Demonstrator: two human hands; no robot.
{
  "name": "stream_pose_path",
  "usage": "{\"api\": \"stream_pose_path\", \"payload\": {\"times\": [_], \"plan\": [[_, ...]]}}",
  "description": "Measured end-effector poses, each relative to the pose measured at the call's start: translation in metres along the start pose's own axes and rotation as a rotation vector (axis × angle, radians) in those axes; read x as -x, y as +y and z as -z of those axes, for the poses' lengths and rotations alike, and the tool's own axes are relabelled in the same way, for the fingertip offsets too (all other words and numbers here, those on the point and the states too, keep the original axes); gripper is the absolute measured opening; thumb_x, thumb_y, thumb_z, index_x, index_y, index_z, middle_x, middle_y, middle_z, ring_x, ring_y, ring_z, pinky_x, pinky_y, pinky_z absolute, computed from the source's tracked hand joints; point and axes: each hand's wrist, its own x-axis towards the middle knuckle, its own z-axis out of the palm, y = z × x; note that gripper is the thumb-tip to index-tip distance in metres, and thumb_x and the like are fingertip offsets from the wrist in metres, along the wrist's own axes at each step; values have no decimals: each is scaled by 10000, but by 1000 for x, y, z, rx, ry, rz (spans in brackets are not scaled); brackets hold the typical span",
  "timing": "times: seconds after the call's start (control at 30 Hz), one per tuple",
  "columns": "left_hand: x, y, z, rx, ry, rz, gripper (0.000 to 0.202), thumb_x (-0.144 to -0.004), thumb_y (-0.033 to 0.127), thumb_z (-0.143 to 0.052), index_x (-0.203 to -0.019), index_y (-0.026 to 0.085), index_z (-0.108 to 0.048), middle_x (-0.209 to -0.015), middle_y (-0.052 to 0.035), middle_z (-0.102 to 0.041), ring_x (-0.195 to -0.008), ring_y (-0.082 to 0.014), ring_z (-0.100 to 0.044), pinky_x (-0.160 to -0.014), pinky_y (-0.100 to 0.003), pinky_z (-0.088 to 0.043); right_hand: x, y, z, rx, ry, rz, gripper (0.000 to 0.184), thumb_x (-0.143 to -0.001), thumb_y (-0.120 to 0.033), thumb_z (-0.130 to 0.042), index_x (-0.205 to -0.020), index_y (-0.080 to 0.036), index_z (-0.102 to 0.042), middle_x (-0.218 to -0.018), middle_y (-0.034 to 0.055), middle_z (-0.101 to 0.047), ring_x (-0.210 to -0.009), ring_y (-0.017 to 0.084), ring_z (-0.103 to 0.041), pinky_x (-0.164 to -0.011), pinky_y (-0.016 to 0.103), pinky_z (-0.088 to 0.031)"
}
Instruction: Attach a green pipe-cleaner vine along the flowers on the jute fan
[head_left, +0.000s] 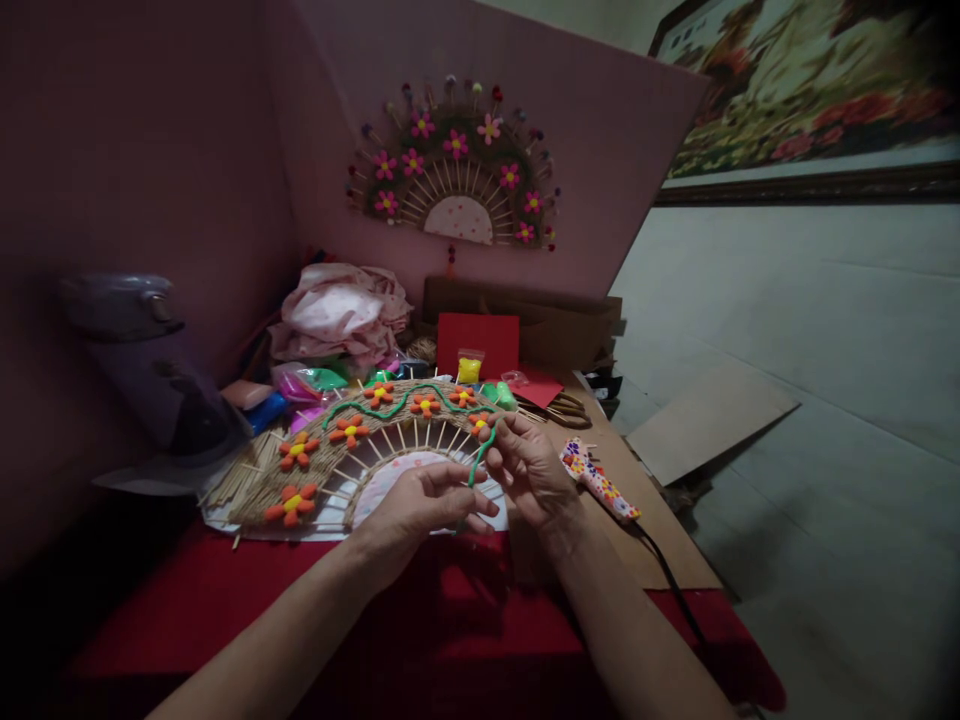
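Beside the fan's (394, 415) right side, my right grip (513, 446) pinches the green strand (475, 468); left grip (450, 500) half-curled at its tail, hold unclear. Best ease it down unstretched.

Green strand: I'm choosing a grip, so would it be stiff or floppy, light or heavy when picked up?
Probably floppy: the green strand lies in loose waves along the fan. Likely light, as it looks thin.

No lettering can be read. Small marks on the framed picture (817, 110), up and right of the right grip (525, 465), are too faint to tell.
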Motion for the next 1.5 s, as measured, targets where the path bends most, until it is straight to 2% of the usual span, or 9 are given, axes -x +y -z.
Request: {"api": "stream_pose_path", "payload": {"times": [0.23,0.33,0.47,0.83,0.97,1.07,1.17,1.33,1.5], "plan": [[3,2,-1,114,-81,-53,379,-654,100,-703,-1007,112,-565,-886,-124,-705,-776,-188,-659,-817,-351,-455,2,-6,3,0,7,30,245,-632,-271,-796,-771,-165,-625,-669,-33,-653,-412,27,-516,-315,90,-327],[4,4,-4,158,-112,-47,296,-759,242,-635,-1017,118,-565,-891,-137,-697,-818,-214,-654,-834,-390,-448,4,-5,0,18,-10,28,245,-629,-285,-797,-739,-167,-613,-659,-34,-652,-411,30,-508,-311,96,-313],[4,6,-7,160,-109,-80,310,-865,397,-495,-961,118,-590,-867,-142,-686,-826,-232,-650,-822,-435,-462,7,-1,-5,79,-55,9,265,-595,-275,-818,-694,-168,-597,-615,-31,-654,-449,48,-527,-414,132,-403],[2,4,-2,74,-10,-148,189,-827,281,-582,-810,97,-624,-712,-86,-686,-617,-150,-642,-661,-294,-508,9,12,-9,216,-114,88,198,-625,-279,-794,-684,-165,-643,-722,4,-667,-512,66,-521,-439,170,-356],[2,5,-2,102,-17,-141,200,-849,275,-543,-821,95,-625,-681,-83,-684,-566,-146,-637,-601,-276,-506,9,13,-8,171,-136,86,289,-666,-391,-755,-859,-195,-666,-794,5,-643,-514,60,-499,-416,172,-334],[3,7,-2,119,-44,-141,207,-859,275,-524,-823,98,-625,-668,-81,-681,-543,-143,-633,-571,-262,-499,11,16,-7,195,-200,64,352,-709,-410,-715,-991,-214,-640,-693,-24,-598,-444,51,-450,-392,179,-314],[3,7,-2,100,-65,-153,227,-866,287,-515,-815,96,-627,-670,-88,-682,-543,-136,-628,-574,-254,-493,12,19,-6,279,-265,99,204,-755,-353,-684,-890,-206,-648,-571,-53,-529,-407,52,-421,-398,190,-310],[3,7,-2,45,-16,-158,251,-858,326,-532,-841,98,-635,-675,-84,-679,-588,-139,-628,-626,-275,-498,11,18,-6,384,-166,252,163,-730,-326,-711,-685,-186,-641,-612,-40,-510,-470,57,-413,-423,194,-321],[3,6,-3,68,-8,-187,214,-843,312,-558,-756,124,-610,-653,-59,-668,-594,-133,-617,-649,-288,-501,12,18,-6,409,-176,230,211,-683,-378,-741,-785,-197,-701,-647,-30,-531,-476,57,-429,-424,199,-323]]}}
